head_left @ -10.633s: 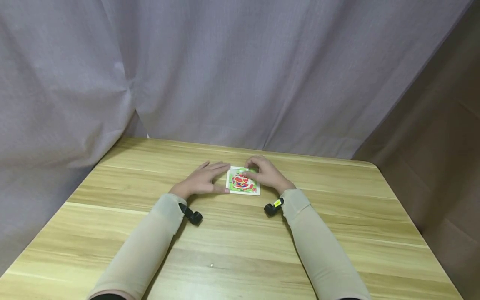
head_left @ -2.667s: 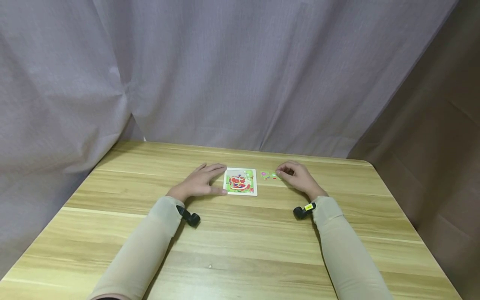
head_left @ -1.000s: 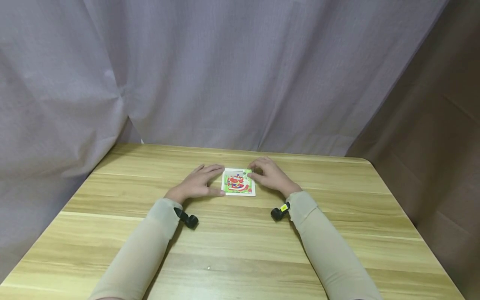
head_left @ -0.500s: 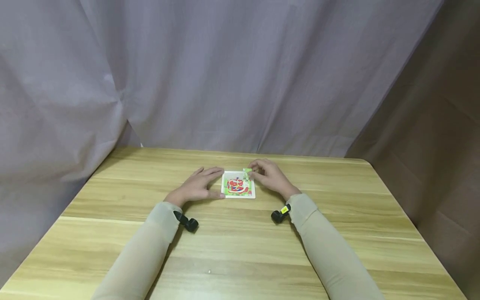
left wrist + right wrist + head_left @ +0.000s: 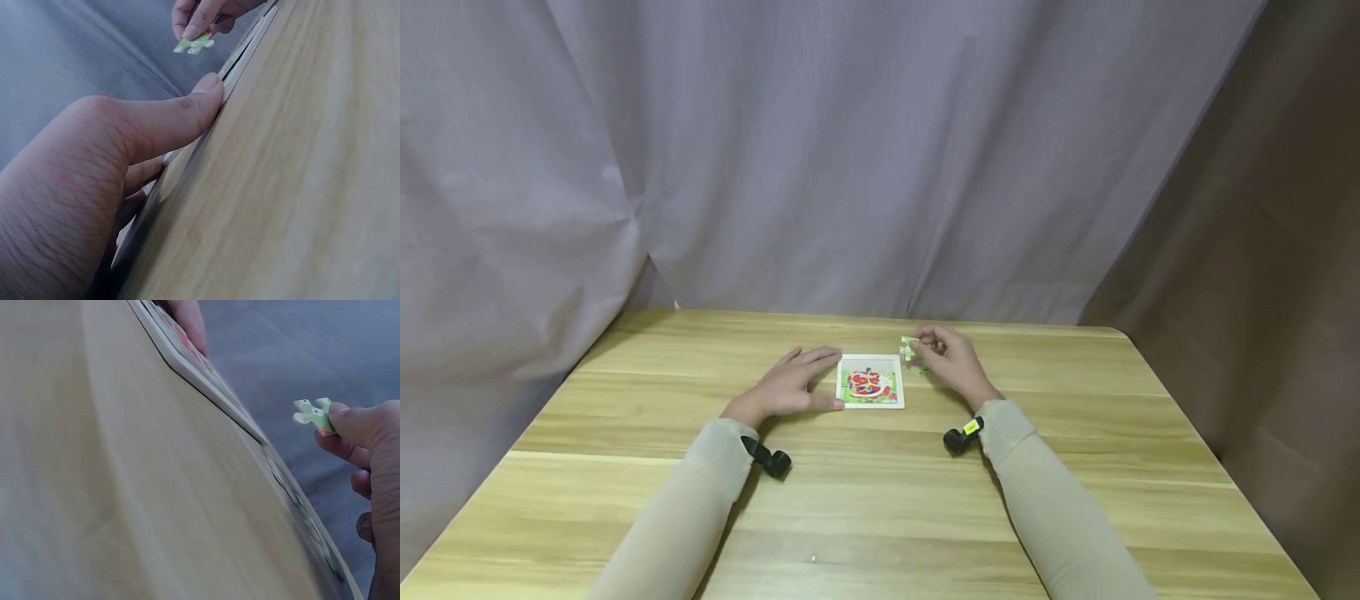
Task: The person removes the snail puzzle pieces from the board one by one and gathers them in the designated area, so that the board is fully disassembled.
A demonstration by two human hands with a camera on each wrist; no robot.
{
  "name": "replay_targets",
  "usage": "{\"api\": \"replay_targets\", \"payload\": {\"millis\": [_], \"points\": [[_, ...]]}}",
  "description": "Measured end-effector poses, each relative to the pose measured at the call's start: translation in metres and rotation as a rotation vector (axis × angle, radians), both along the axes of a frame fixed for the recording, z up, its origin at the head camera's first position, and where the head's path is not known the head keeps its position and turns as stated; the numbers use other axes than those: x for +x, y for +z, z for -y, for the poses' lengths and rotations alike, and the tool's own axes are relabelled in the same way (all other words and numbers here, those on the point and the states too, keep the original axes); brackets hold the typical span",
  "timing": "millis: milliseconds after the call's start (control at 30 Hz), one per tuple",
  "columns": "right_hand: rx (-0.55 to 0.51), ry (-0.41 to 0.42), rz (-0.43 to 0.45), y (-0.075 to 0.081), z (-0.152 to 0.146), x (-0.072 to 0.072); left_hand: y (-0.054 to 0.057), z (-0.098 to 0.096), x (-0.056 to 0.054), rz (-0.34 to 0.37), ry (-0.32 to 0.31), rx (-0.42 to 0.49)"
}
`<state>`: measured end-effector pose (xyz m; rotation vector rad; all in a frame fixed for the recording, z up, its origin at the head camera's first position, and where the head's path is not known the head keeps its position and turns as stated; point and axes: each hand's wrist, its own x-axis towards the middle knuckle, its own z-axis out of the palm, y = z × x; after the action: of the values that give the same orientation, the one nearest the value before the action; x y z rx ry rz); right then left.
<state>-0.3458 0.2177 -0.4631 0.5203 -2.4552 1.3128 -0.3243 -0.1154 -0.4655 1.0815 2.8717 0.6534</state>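
Note:
A square jigsaw puzzle [image 5: 870, 386] with a white border lies flat on the table, its printed red and green picture filling the lower part and a bare pale strip showing along the top. My left hand [image 5: 790, 384] rests at its left side, thumb at the near corner and straight fingers at the far corner. My right hand [image 5: 953, 362] pinches a green jigsaw piece [image 5: 315, 416] between thumb and index finger, raised above the table just right of the puzzle. Beneath it, loose puzzle pieces [image 5: 306, 519] lie on the table, partly hidden by the hand in the head view.
The wooden table [image 5: 850, 500] reaches back to a grey curtain [image 5: 790, 167], with a brown curtain [image 5: 1262, 292] on the right. A tiny pale speck [image 5: 813, 558] sits near the front. Each wrist wears a small black camera [image 5: 772, 461].
My right hand has lifted the green jigsaw piece out of the puzzle's upper right corner and carried it rightward, off the border. My left hand keeps its place at the puzzle's left side.

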Motion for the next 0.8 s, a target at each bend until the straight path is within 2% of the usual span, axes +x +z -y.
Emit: {"api": "replay_targets", "payload": {"millis": [167,333,633,800], "points": [[-0.021,-0.043,-0.015,-0.003,-0.016,-0.002,-0.002,0.001,-0.002,0.007,0.005,-0.017],[-0.026,-0.072,-0.015,0.006,-0.031,-0.003,0.002,0.002,-0.006,-0.012,-0.002,0.000],[-0.056,-0.109,0.010,0.000,-0.051,0.004,-0.002,0.005,0.000,0.003,0.012,-0.019],[-0.066,-0.119,-0.014,0.002,-0.059,0.005,0.002,0.000,0.000,-0.022,0.001,0.009]]}}
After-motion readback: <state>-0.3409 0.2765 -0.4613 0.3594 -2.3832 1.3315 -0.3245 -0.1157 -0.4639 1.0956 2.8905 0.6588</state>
